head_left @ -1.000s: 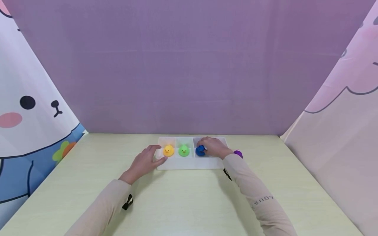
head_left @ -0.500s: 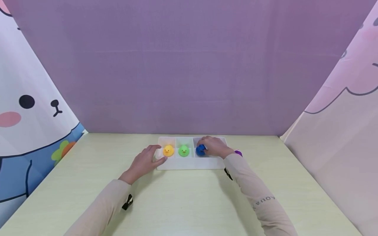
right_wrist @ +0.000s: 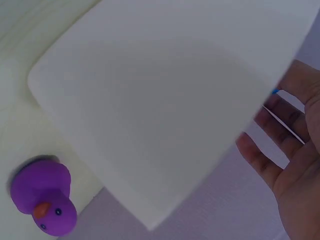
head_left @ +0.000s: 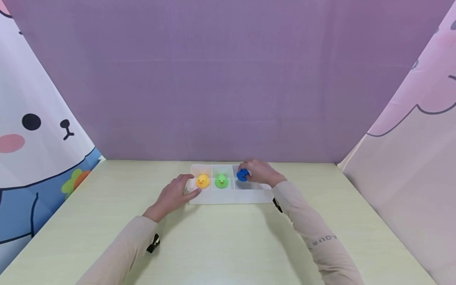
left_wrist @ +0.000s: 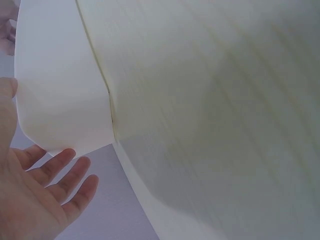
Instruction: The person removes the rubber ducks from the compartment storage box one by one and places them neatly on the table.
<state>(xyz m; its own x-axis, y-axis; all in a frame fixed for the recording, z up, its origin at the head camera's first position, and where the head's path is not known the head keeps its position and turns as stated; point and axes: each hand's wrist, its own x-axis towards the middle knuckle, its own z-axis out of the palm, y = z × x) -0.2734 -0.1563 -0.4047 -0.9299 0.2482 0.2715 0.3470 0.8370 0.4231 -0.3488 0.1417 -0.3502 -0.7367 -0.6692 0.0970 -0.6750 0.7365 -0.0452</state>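
Note:
A white divided tray (head_left: 228, 197) stands near the far side of the table. My left hand (head_left: 174, 197) holds its left end; in the left wrist view, the thumb meets the rim and the fingertips lie at the outer wall. My right hand (head_left: 261, 173) pinches a blue rubber duck (head_left: 243, 175) just above the tray's right-hand part. A yellow rubber duck (head_left: 203, 181) sits in the left compartment, with a green rubber duck (head_left: 221, 181) in the one beside it. In the right wrist view the tray wall hides nearly all of the blue duck.
A purple rubber duck (right_wrist: 45, 195) sits on the table outside the tray's right end; the right arm hides it in the head view. A purple cloth backdrop (head_left: 221, 87) rises behind the table (head_left: 221, 245), with printed cloths at both sides.
My right hand has lifted the blue duck out of its compartment, upward and slightly away. The purple duck has gone out of sight behind the right arm in the head view. The left hand stays put.

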